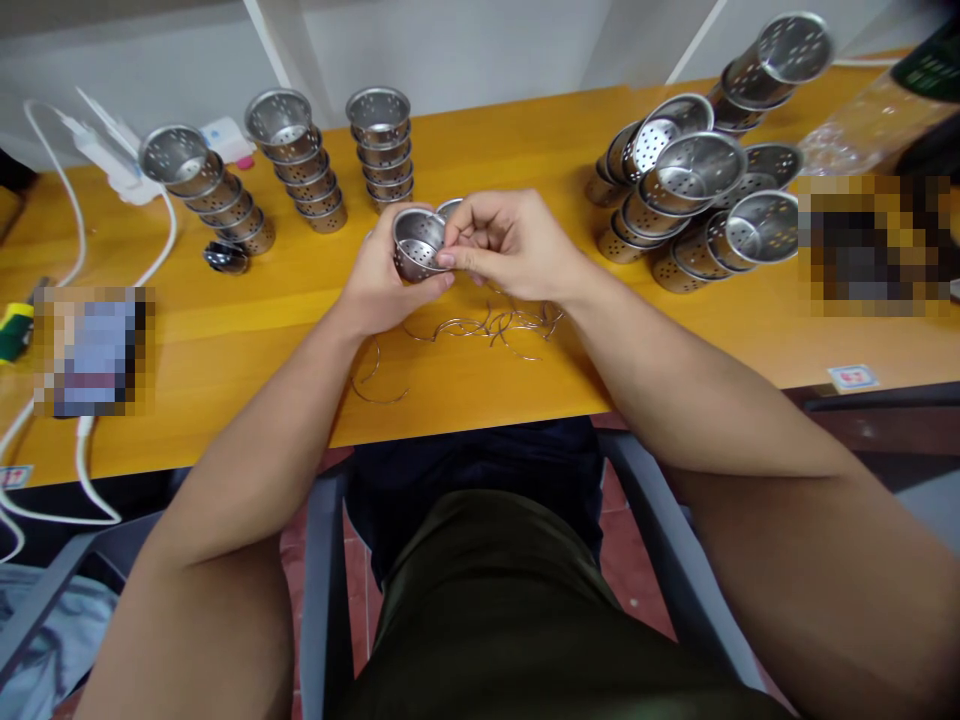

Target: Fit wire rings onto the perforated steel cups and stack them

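Observation:
My left hand is wrapped round a small perforated steel cup, held above the yellow wooden table with its mouth tipped toward me. My right hand pinches at the cup's rim with thumb and fingertips; whatever thin piece sits in that pinch is too small to make out. Just below both hands lies a loose heap of curved wire handles, with two more wires nearer the table's front edge.
Three leaning stacks of the same cups stand at the back left, a single dark cup beside them. A jumbled pile of cups fills the back right. A white power strip and cable run along the left. Blurred patches sit at both sides.

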A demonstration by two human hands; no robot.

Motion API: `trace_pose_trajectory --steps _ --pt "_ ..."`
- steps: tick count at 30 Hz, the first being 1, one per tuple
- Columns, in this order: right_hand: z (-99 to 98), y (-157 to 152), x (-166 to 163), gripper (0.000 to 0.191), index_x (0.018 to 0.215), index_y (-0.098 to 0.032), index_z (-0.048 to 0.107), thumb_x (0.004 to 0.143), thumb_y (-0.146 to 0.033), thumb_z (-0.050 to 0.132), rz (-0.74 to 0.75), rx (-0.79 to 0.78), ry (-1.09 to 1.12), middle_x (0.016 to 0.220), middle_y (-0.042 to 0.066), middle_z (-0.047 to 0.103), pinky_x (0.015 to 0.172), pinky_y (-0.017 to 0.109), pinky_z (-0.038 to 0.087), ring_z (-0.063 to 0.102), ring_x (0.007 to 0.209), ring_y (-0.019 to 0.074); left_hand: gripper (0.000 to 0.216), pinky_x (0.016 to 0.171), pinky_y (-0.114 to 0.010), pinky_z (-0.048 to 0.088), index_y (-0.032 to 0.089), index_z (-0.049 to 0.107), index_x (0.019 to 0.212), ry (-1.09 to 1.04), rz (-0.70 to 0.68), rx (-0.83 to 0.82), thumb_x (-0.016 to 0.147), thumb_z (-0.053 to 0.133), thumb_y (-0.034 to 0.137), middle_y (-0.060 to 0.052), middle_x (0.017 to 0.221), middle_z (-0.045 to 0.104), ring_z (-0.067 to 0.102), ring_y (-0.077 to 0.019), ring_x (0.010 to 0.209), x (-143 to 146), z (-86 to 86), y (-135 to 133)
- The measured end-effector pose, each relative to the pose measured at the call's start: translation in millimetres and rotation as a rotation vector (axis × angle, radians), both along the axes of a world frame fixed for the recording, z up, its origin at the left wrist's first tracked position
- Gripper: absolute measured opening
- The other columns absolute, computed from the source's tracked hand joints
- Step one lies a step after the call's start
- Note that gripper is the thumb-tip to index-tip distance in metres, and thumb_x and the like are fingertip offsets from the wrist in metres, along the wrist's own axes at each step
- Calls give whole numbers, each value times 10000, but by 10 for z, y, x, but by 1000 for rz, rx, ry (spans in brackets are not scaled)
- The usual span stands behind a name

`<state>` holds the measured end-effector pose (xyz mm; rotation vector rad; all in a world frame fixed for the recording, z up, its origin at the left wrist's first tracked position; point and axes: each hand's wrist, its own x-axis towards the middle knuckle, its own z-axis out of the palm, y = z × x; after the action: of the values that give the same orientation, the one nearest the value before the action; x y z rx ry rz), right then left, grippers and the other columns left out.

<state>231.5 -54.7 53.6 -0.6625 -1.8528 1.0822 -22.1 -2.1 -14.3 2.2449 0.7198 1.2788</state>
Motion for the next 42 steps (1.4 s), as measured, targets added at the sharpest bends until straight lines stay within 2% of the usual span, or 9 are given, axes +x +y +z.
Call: trace_pose_trajectory --steps 3,9,17,22,25,31,35,38,42 --pt "21 -25 -13 767 973 -252 720 848 -947 1021 4 1 18 736 -35 653 576 320 440 544 610 142 898 1304 -674 651 262 654 1547 10 16 -23 858 1098 629 -126 1402 801 797 -421 1406 -3 -2 13" --pt "84 -53 14 768 964 -279 710 827 -970 1016 -56 -23 -64 759 -15 658 601 347 505 571 665 176 976 1102 -634 714 348 602 1618 -43 -96 75 908 978 902 -75 1399 815 807 -339 1232 8 -54 91" --pt "32 -28 8 779 985 -279 696 841 -980 1001 -44 -7 -55 740 -18 644 612 346 529 592 666 178 991 1147 -616 707 316 621 1579 -26 -37 -22 827 1082 767 -116 1445 799 815 -403 1344 -10 -34 63" --pt "50 -45 38 751 987 -272 712 859 -948 1012 -22 -4 -66 742 -12 649 645 351 561 617 693 186 1012 1091 -614 709 381 546 1653 -14 -117 86 923 953 950 -49 1399 814 782 -313 1224 -27 -79 113" --pt "36 -19 69 752 999 -279 729 844 -959 1009 -33 -16 -118 780 3 670 681 377 590 647 744 218 999 1150 -649 695 353 571 1627 -3 -54 86 929 928 972 -63 1421 815 786 -334 1266 -5 -93 95" --pt "-56 68 90 755 1270 -327 781 937 -998 884 -258 176 -119 1136 84 773 789 423 667 725 928 275 908 1285 -597 677 298 575 1628 -74 73 -12 956 1009 728 -132 1492 803 816 -397 1427 63 -26 58" --pt "-31 -36 65 644 1430 -314 797 1083 -856 810 -270 312 -239 1461 141 765 984 472 725 770 1088 304 840 1328 -555 669 317 552 1682 -82 93 5 1023 966 633 -145 1550 779 803 -379 1470 39 -27 128" --pt "3 -121 44 714 1667 -329 692 1094 -724 852 -261 322 -258 1611 152 716 1062 515 738 773 1084 303 874 1361 -573 646 310 550 1675 -95 81 4 981 1000 594 -154 1573 761 782 -391 1502 1 -85 197" --pt "2 -117 46 557 1552 -351 786 1077 -625 887 -268 360 -312 1626 155 714 1256 591 684 726 1396 389 872 1324 -606 656 333 561 1644 -128 57 -11 960 1011 635 -135 1541 773 792 -385 1431 1 -94 181"
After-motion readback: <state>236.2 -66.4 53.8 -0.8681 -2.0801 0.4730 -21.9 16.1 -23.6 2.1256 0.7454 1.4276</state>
